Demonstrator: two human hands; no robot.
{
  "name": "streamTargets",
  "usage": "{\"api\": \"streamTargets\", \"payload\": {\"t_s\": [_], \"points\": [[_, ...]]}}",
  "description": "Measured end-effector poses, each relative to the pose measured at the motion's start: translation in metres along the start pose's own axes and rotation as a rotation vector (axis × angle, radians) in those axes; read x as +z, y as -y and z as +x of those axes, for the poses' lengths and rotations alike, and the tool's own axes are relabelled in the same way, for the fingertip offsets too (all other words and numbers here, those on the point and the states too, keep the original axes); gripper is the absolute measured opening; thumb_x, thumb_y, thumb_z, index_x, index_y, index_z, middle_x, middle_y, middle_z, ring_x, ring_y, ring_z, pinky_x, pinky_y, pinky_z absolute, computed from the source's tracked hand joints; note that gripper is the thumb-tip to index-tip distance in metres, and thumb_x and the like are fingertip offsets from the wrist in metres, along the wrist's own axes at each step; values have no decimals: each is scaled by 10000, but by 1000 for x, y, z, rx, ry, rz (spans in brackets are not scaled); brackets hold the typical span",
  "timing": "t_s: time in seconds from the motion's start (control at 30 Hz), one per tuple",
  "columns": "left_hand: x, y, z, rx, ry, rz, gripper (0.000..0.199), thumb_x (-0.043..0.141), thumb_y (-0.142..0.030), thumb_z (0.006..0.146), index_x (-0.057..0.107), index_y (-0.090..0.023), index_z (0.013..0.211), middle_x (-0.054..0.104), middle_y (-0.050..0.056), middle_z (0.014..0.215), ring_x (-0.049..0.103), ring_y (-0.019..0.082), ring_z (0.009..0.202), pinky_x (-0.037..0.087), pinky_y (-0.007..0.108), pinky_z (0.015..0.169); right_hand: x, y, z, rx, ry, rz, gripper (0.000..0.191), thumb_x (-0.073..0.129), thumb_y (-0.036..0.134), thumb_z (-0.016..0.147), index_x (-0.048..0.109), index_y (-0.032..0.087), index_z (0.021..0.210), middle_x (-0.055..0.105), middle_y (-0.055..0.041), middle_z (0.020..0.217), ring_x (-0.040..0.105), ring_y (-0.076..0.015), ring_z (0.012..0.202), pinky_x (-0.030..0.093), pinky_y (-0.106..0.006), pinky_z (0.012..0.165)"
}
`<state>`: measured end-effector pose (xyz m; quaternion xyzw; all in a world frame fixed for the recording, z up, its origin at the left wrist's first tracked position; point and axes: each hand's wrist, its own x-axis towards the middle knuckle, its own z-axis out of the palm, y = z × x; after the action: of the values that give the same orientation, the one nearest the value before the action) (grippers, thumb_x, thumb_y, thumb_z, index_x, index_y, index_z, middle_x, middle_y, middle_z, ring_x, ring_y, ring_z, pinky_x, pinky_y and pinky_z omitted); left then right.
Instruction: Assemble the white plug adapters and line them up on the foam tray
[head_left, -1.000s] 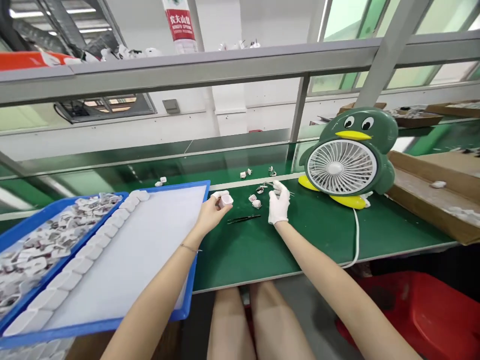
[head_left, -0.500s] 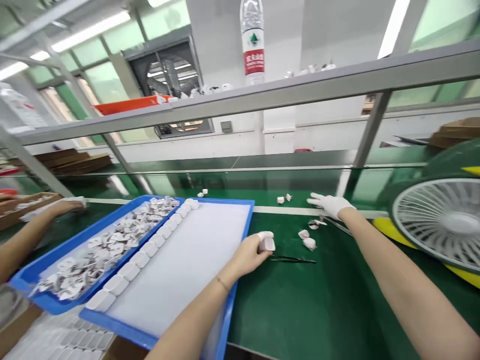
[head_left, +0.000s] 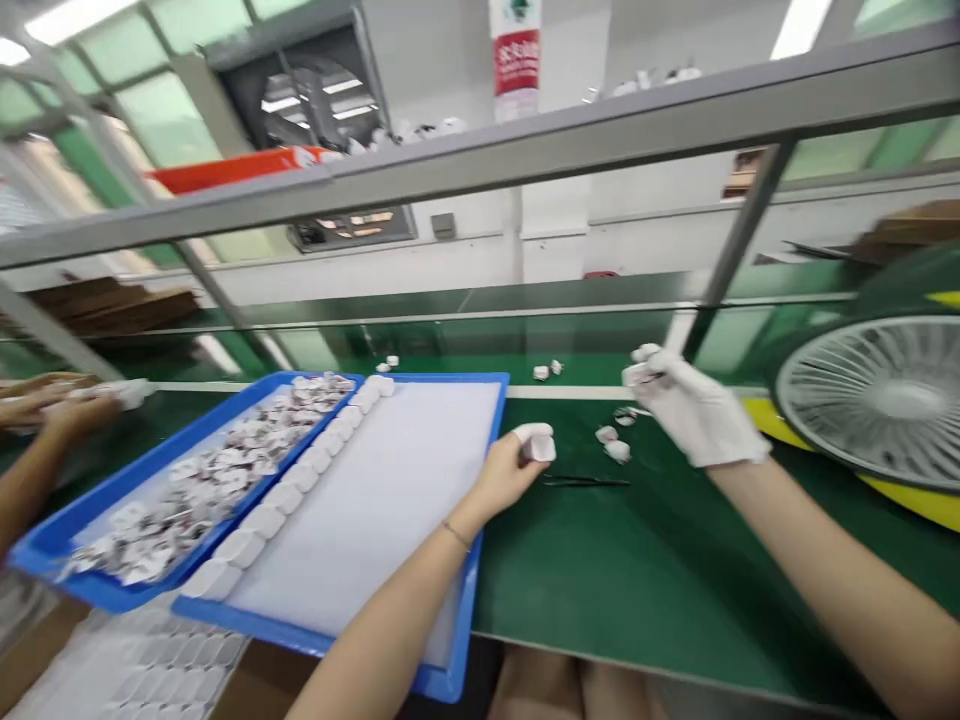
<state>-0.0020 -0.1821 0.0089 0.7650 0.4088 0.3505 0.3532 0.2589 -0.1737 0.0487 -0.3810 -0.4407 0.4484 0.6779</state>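
My left hand (head_left: 517, 462), with white coverings on its fingertips, is closed around a small white rounded plastic case (head_left: 541, 448), its hollow side facing me. It is above the right rim of a blue tray (head_left: 491, 480). A row of similar white cases (head_left: 304, 475) stands along that tray's left side on a pale sheet. My right hand (head_left: 686, 400), in a white glove, is raised over the green table with its fingers pinched. A small dark bit shows between them, too little to name. Black tweezers (head_left: 585, 481) and small white parts (head_left: 616, 450) lie between my hands.
A second blue tray (head_left: 150, 455) at left holds a heap of small white and metallic parts. Another person's hands (head_left: 82, 405) work at the far left. A fan (head_left: 885, 400) stands at right. A shelf rail (head_left: 450, 160) crosses above, bearing a bottle (head_left: 516, 60).
My right hand has risen from the table and its outstretched fingers have closed. My left hand keeps its white case, now turned slightly. The head view has shifted downward.
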Motion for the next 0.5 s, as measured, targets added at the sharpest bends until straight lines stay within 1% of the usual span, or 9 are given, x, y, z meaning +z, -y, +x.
{"api": "streamTargets", "payload": {"t_s": [0.03,0.07,0.1,0.17,0.23,0.3,0.33,0.4,0.5], "points": [[1,-3,2,-6,-2,-50,411,580,-228,776,556,-178,1183,650,83,1056,606,204,912,529,330,750,7,-1,-16,22,12,34,225,636,389,798,596,236,959,558,-22,929,550,-131,773,486,-267,662],[3,-7,3,-11,0,-98,422,590,-229,772,543,-168,1187,637,92,1096,604,204,935,541,318,742,14,-5,-30,108,61,156,212,657,374,792,590,233,937,550,-15,887,539,-121,737,472,-248,616],[5,-11,4,-15,4,-146,439,598,-233,771,527,-167,1199,616,100,1152,599,207,969,551,305,735,21,-10,-41,192,92,275,210,686,360,774,575,229,894,540,-3,843,525,-107,689,451,-227,568],[7,-20,4,-27,-3,-245,467,623,-241,767,505,-177,1214,590,103,1214,587,209,1021,565,287,730,30,-24,-53,303,107,455,251,750,306,720,548,223,843,542,19,814,494,-70,615,420,-190,527],[8,-28,1,-56,-26,-340,504,658,-237,753,488,-193,1225,596,95,1217,594,200,1015,572,285,739,33,-37,-58,358,114,492,259,750,312,721,560,207,860,555,11,813,478,-54,586,409,-175,515],[8,-34,-3,-94,-38,-396,513,682,-236,744,489,-205,1218,607,86,1209,610,186,977,579,298,753,31,-44,-59,385,126,496,278,722,355,748,588,187,924,573,-11,834,487,-56,601,427,-177,541],[8,-36,-4,-109,-35,-398,497,685,-241,747,499,-209,1206,607,81,1209,619,178,951,583,305,757,30,-45,-59,399,137,502,296,709,365,762,596,178,963,584,-24,862,495,-58,620,440,-180,566],[9,-37,-6,-126,-17,-370,438,681,-253,758,535,-211,1169,607,72,1210,631,168,919,586,314,770,26,-43,-61,422,167,506,327,706,326,778,592,179,1047,597,-40,947,495,-49,641,447,-174,601],[11,-34,-8,-125,11,-314,399,672,-264,775,559,-222,1156,615,58,1198,634,174,944,579,323,808,24,-39,-66,454,199,455,359,712,253,792,573,198,1118,595,-52,1041,477,-27,611,431,-162,580]]}}
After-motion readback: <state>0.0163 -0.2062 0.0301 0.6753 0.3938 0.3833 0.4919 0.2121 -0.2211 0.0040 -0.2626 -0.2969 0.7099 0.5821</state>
